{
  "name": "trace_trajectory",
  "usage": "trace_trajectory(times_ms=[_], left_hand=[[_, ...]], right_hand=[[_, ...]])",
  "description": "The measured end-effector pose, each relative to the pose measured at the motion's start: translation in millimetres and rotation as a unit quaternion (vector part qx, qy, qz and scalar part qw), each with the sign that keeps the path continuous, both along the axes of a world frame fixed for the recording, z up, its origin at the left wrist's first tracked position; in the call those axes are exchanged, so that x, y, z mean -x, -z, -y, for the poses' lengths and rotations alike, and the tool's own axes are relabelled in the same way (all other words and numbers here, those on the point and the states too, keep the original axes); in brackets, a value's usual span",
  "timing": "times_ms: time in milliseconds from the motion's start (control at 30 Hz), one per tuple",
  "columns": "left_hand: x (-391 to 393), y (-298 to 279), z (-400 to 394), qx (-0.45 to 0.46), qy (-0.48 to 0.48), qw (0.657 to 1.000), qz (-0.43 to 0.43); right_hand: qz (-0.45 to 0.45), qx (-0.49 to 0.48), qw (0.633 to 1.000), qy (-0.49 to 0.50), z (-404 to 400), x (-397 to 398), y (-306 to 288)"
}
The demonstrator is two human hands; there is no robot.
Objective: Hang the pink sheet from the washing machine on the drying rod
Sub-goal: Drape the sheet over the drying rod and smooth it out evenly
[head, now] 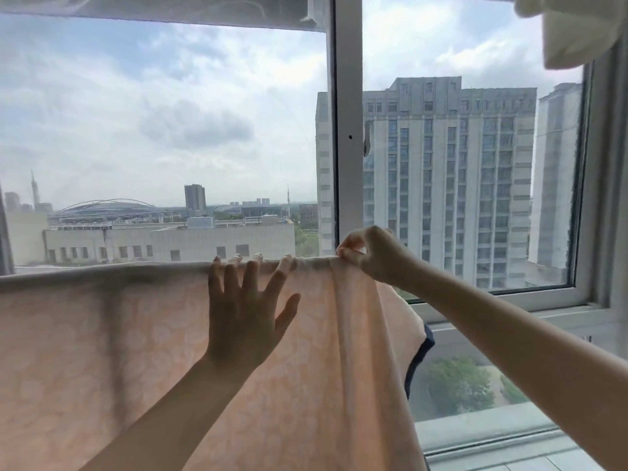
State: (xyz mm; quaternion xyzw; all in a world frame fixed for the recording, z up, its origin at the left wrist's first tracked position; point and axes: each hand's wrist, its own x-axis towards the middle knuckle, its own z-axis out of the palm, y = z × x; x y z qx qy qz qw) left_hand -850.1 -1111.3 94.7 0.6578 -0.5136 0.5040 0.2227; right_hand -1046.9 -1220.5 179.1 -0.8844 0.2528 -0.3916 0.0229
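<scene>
So the pink sheet (119, 351) is up over the drying rod (306, 261), and you can't really see the rod itself since the fabric is wrapped right over it, just a rounded fold running across the frame at window-sill height. The cloth is thin and soft, a pale peachy pink with a faint tone-on-tone blotchy pattern, and it hangs down in long loose folds that fill the whole lower left. Its right edge drapes in a couple of deeper vertical pleats, with a bit of dark navy cloth (416, 362) peeking out behind it.

The left hand (243, 317) lies flat against the hanging sheet, fingers straight and spread wide, fingertips (253, 263) hooked just over the top fold, thumb sticking out to the side. The right hand (368, 253) is further along the fold, thumb and fingers curled in, pinching a small bunch of the sheet right at the top where it gathers into wrinkles. Both forearms are bare and reach up from below.

Behind it all is a white-framed window (346, 130) with a straight vertical post, cloudy sky, a tall grey blocky tower (448, 181) on the right and low flat roofs to the left. Some white cloth (574, 32) hangs bunched in the top right corner, and a pale gauzy strip (153, 8) runs along the top left.
</scene>
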Motion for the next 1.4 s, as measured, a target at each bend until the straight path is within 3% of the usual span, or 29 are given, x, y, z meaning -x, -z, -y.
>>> trace_trajectory(times_ms=[267,367,500,800,1033,1200,1400], left_hand=[[-2,-1,-7,-0.011,-0.013,1.000,-0.002],[-1,-2,-7,-0.015,-0.018,1.000,-0.006],[-1,-2,-6,-0.015,-0.020,1.000,-0.008],[-2,-2,-2,0.009,-0.032,0.999,0.002],[-4,-2,0,0.018,-0.030,0.999,0.011],[4,-1,1,0.021,-0.016,1.000,0.007],[3,-2,-1,0.020,-0.008,1.000,-0.005]], right_hand=[[0.007,-0.015,1.000,0.013,1,-14,4],[0.029,-0.055,0.998,0.008,6,0,-1],[-0.006,-0.103,0.995,-0.007,8,16,2],[-0.027,-0.022,0.999,0.036,10,32,10],[0.182,0.036,0.973,0.141,27,68,-3],[0.041,-0.028,0.982,0.183,37,66,27],[0.063,-0.048,0.994,0.074,23,49,16]])
